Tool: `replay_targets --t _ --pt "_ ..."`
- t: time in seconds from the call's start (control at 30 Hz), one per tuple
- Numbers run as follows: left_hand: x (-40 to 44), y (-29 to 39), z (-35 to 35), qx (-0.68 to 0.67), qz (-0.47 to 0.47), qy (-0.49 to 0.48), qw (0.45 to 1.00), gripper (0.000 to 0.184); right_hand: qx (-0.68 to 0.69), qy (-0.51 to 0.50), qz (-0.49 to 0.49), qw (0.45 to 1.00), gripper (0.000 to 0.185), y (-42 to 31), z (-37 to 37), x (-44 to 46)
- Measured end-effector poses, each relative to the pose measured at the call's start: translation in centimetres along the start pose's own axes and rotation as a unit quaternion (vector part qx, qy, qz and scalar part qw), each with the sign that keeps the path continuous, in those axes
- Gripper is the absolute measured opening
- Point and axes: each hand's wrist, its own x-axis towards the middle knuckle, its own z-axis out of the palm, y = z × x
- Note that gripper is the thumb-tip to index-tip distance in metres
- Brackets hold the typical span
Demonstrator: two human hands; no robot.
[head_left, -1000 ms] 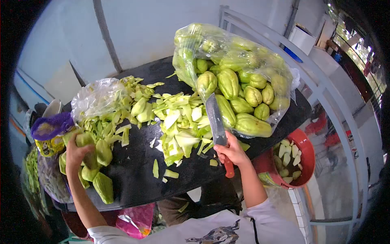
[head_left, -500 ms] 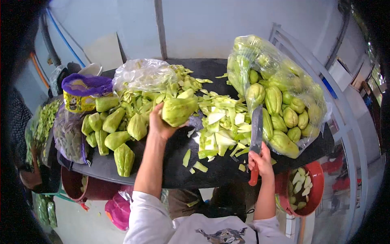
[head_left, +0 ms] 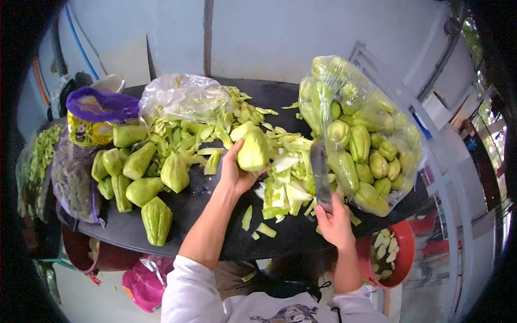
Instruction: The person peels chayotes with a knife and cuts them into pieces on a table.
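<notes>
Left of the scraps [head_left: 293,185], our left hand [head_left: 238,175] is gripping a chayote [head_left: 253,151]; our right hand [head_left: 335,222] is gripping a knife [head_left: 320,172]; we are seemingly trimming, any stroke calling for steadiness

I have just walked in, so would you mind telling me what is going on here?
A person is at a black table with green vegetables. The left grip holds one pale green vegetable over the table. The right grip holds a knife, its blade pointing away from the body and apart from that vegetable. Cut green scraps lie heaped on the table. Whole green vegetables lie loose on the left, and a clear bag on the right holds many more.
</notes>
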Motion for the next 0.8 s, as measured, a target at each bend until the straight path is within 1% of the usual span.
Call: replay_targets --t 0.03,0.07,0.1,0.17,0.2,0.23,0.27,0.3,0.37,0.4,0.43,0.47,0.5,0.57,0.6,0.63,0.67,0.73,0.8 --pt "-0.6 -0.5 -0.4 -0.004 -0.036 0.020 0.999 0.052 -0.097 -0.023 -0.027 0.995 0.018 -1.5 -0.1 1.1" --pt "-1.1 -0.9 -0.4 -0.008 -0.053 0.019 0.998 0.050 -0.140 -0.011 -0.063 0.988 0.017 -1.4 0.6 1.9" --pt "-1.3 -1.2 0.0 -0.019 -0.051 0.014 0.998 0.050 -0.182 0.002 -0.102 0.978 0.016 -1.0 1.5 2.8" --pt "-1.5 -1.9 0.4 -0.014 -0.055 0.020 0.998 0.049 -0.179 -0.004 -0.114 0.977 0.015 -1.4 3.0 4.5" --pt "-1.0 -2.3 -0.4 -0.027 -0.075 0.005 0.997 0.049 -0.176 0.002 -0.126 0.976 0.015 -1.3 3.7 5.3" --pt "-1.0 -2.5 -0.4 -0.034 -0.072 0.001 0.997 0.049 -0.171 0.008 -0.138 0.975 0.015 -1.1 4.2 6.1" --pt "-1.1 -2.6 -0.3 -0.001 -0.071 -0.003 0.998 0.050 -0.177 0.024 -0.173 0.969 0.016 -0.9 4.6 7.1" --pt "-1.3 -2.5 -0.3 0.036 -0.069 -0.005 0.997 0.051 -0.175 0.023 -0.180 0.968 0.016 -0.7 4.8 7.7" --pt "-1.0 -2.9 -0.7 0.059 -0.072 -0.003 0.996 0.054 -0.143 0.035 -0.163 0.976 0.015 -0.2 5.5 9.3" --pt "-0.9 -3.0 -0.9 0.067 -0.067 0.017 0.995 0.054 -0.145 0.035 -0.149 0.978 0.017 0.1 5.7 9.7" --pt "-0.4 -3.3 -1.5 0.054 -0.065 -0.004 0.996 0.052 -0.141 0.056 -0.166 0.974 0.018 0.0 5.8 10.1" --pt "-0.3 -3.4 -1.7 0.055 -0.067 0.008 0.996 0.052 -0.111 0.052 -0.139 0.983 0.018 0.1 6.0 10.0" --pt "-0.6 -3.2 -1.4 0.078 -0.063 0.008 0.995 0.051 -0.103 0.064 -0.146 0.982 0.017 0.3 6.1 10.1" --pt "-1.0 -3.0 -0.4 0.092 -0.061 0.057 0.992 0.051 -0.054 0.058 -0.118 0.990 0.017 1.3 6.6 10.0" --pt "-1.1 -2.2 -0.6 0.104 -0.062 0.066 0.990 0.051 -0.060 0.050 -0.125 0.989 0.017 1.2 6.5 10.1" --pt "-1.1 -2.3 -0.8 0.087 -0.058 0.077 0.992 0.051 -0.076 0.039 -0.122 0.989 0.017 1.3 6.1 9.6" --pt "-0.9 -3.0 -0.9 0.067 -0.060 0.084 0.992 0.050 -0.088 0.043 -0.137 0.986 0.017 1.6 6.0 9.3" --pt "-0.9 -3.0 -0.5 0.080 -0.052 0.064 0.993 0.053 -0.137 0.054 -0.191 0.970 0.016 2.4 5.9 9.3" --pt "-0.8 -3.1 -0.4 0.102 -0.042 0.077 0.991 0.054 -0.158 0.022 -0.160 0.974 0.015 2.4 5.6 8.8"
